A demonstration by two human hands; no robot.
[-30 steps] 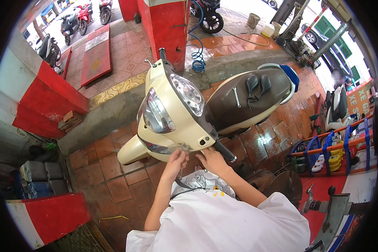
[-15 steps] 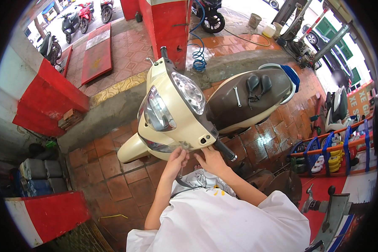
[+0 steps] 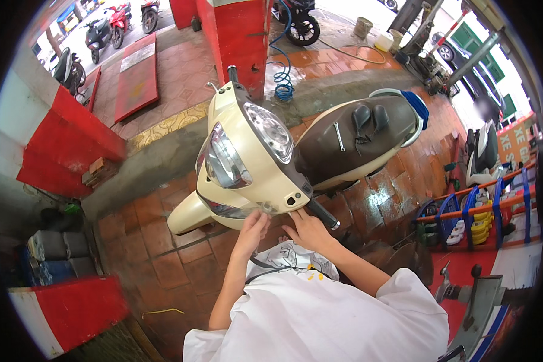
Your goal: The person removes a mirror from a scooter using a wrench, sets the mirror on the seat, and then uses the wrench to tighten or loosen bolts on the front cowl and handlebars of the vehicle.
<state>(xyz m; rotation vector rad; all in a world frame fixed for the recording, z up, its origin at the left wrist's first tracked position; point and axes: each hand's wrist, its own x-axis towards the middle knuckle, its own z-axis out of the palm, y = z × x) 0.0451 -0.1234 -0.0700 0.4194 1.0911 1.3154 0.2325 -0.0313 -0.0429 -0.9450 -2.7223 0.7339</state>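
Note:
A cream scooter [image 3: 232, 181] stands in front of me, its front turned to the left. At the near side of its front cover, my left hand [image 3: 253, 230] is closed in a pinch, its fingertips against the cover's lower edge. By those fingertips is a small greyish, shiny piece [image 3: 266, 207], too small to name. My right hand [image 3: 308, 231] reaches to the cover edge just below the near handlebar grip [image 3: 323, 215]. Its thumb is spread from its fingers, and the fingertips are partly hidden under the edge. On the brown seat [image 3: 326, 145] lie a wrench [image 3: 339, 137] and two black mirrors [image 3: 362, 117].
A red pillar [image 3: 238, 42] rises behind the scooter, with a coiled blue hose [image 3: 283, 87] beside it. On the right are a rack with blue dividers [image 3: 446, 223] and a metal vise-like device [image 3: 464, 295]. Grey containers [image 3: 47, 245] stand at left.
The view has shifted slightly. Both hands stay at the same cover edge, and the left fingertips have moved only a little.

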